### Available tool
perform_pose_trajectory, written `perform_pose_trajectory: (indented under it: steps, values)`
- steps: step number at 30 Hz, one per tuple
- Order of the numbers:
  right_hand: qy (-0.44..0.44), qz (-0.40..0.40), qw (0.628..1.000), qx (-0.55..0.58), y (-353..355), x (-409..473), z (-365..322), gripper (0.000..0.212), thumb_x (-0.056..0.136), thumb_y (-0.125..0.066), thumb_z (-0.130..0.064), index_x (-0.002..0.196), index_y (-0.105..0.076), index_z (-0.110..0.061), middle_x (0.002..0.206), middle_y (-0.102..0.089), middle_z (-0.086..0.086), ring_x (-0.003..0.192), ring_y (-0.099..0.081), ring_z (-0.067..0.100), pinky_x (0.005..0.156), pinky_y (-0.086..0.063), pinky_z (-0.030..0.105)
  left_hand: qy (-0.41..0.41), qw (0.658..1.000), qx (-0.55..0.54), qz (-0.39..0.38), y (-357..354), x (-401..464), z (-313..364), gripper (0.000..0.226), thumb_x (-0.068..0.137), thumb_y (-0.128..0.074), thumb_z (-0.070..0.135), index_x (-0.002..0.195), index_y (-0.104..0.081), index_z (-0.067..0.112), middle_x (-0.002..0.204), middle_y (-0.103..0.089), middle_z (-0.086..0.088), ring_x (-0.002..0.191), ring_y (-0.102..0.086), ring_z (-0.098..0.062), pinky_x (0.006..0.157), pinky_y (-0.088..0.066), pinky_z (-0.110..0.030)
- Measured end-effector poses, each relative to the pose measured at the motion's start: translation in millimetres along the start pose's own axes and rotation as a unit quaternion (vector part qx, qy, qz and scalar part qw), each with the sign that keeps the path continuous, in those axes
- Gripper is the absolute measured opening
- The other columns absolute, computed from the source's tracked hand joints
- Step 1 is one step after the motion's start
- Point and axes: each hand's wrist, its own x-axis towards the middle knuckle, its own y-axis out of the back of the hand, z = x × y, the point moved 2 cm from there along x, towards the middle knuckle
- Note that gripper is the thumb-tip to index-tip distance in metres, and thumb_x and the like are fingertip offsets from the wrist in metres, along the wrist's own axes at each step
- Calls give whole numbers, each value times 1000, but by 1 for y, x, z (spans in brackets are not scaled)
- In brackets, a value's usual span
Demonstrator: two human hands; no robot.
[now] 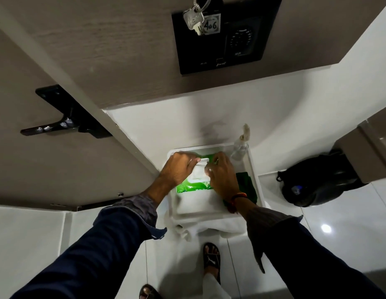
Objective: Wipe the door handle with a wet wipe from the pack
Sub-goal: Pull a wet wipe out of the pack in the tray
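Two hands, the left hand (179,167) and the right hand (222,175), are seen on one wipe pack (193,186). One door handle (58,124), one spray bottle (240,145), one key (195,20) and one black bag (314,180) are counted

Your left hand (179,167) and right hand (222,175) cover much of the wipe pack (193,186); its lid's state is unclear. The key ring (200,2) is cut off above.

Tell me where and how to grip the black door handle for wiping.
Wrap the wipe around the door handle's long free lever, coming from its open tip end. The lever juts sideways off its plate on the door, with nothing around it; both hands are now at the wipes pack.
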Motion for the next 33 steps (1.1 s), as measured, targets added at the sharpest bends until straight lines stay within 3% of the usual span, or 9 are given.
perform_pose_trajectory:
  steps: [3, 6, 15, 20, 23, 25, 28, 31, 33]
  values:
    - [-9, -18, 1000, 5, 2, -3, 2, 12, 84, -73, -8, 93, -80, -11, 113, -58, 18, 99, -61, 36, 81, -54, 45, -12, 1000, -7, -10, -3, -7, 0, 41, 107, -44, 40, 110, -74, 12, 106, -79, -10, 100, -71, -29, 90, -55, -42]
    - [-48, -83, 995, -27, -9, 2, -6, 29, 90, -70, -27, 117, -76, -18, 126, -53, 14, 118, -53, 32, 96, -49, 42, -14, 1000, -5, -3, -2, -6, 3, 39, 107, -44, 38, 109, -75, 13, 105, -79, -8, 98, -71, -28, 89, -55, -42]
    - [-63, -19, 997, -50, -12, -7, -16, 12, 88, -65, -7, 91, -77, -7, 111, -58, 17, 101, -58, 38, 80, -52, 45, 5, 998, -59, -8, -4, -5, 8, 37, 107, -48, 34, 107, -76, 11, 105, -79, -11, 96, -71, -30, 89, -56, -44]
    - [-15, -21, 1000, 9, -5, -21, -13, 10, 81, -72, -3, 89, -75, -7, 132, -57, 18, 114, -59, 40, 84, -54, 45, 28, 996, -88, -7, -7, -13, 1, 34, 105, -52, 34, 102, -78, 12, 99, -79, -8, 91, -70, -27, 88, -56, -42]
    - [91, -45, 995, -17, 3, -25, -4, 12, 81, -74, -4, 90, -76, -11, 143, -58, 15, 122, -60, 39, 93, -52, 44, 26, 994, -93, -46, -4, -10, -1, 32, 103, -54, 35, 94, -78, 15, 91, -77, -7, 84, -70, -25, 82, -58, -44]
    - [160, -89, 983, -28, 5, -29, -2, 10, 84, -70, -2, 86, -73, -11, 144, -60, 13, 118, -64, 37, 95, -51, 43, -14, 995, -1, -95, -8, -13, -2, 29, 102, -53, 36, 100, -77, 20, 96, -76, -7, 89, -70, -28, 81, -58, -44]
    - [198, -157, 965, -72, 5, -35, -3, 11, 91, -62, -3, 92, -71, -9, 148, -58, 12, 121, -64, 35, 106, -47, 47, -89, 970, 182, -138, -24, -27, -2, 25, 102, -48, 23, 112, -70, 13, 114, -72, -11, 103, -69, -32, 87, -54, -42]
    - [137, -189, 970, -74, 8, -34, -5, 16, 97, -56, -5, 105, -70, -7, 150, -56, 8, 121, -61, 34, 102, -48, 48, -126, 951, 247, -138, -38, -37, 0, 34, 100, -46, 11, 131, -60, 11, 142, -56, -12, 130, -54, -29, 104, -44, -41]
    - [68, -199, 977, -42, 11, -29, -11, 26, 99, -53, -5, 120, -67, -7, 133, -67, 14, 111, -64, 36, 94, -53, 47, -132, 955, 226, -139, -35, -41, -2, 40, 99, -47, 9, 137, -56, 11, 149, -50, -13, 139, -45, -29, 112, -41, -42]
